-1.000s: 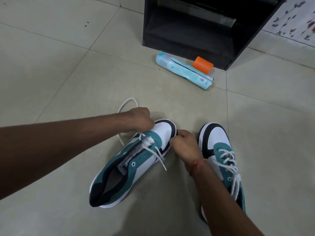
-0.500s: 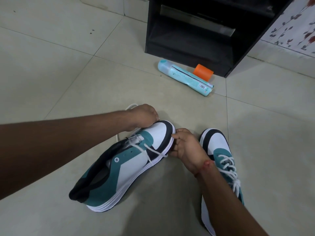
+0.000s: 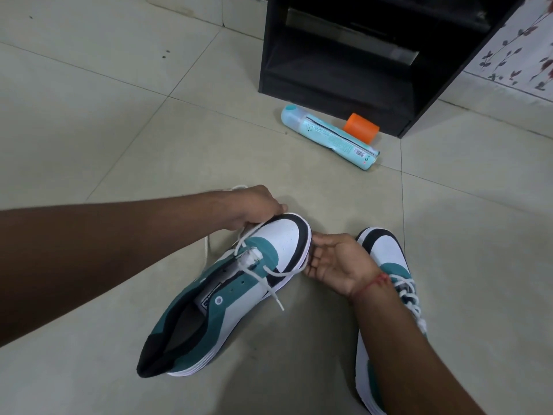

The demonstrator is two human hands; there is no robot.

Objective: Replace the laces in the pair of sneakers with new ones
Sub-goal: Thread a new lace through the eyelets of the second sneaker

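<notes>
On the floor, the sneaker [image 3: 239, 289] toe is steadied by the right hand [image 3: 335, 262], fingers relaxed, so the lace [image 3: 266, 277] is pulled taut, pinched in the left hand [image 3: 254, 205].

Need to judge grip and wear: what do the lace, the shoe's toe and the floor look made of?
Lace: flat white woven fabric, limp, probably cotton or polyester. Toe: smooth white leather or synthetic, with perforation dots. Floor: pale glazed tile, visible grout lines, soft sheen.

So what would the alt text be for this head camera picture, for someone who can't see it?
A person's left hand pulls a white lace through a teal-and-white sneaker while the right hand steadies its toe. A second, laced sneaker lies on the tiled floor beside it.
</notes>
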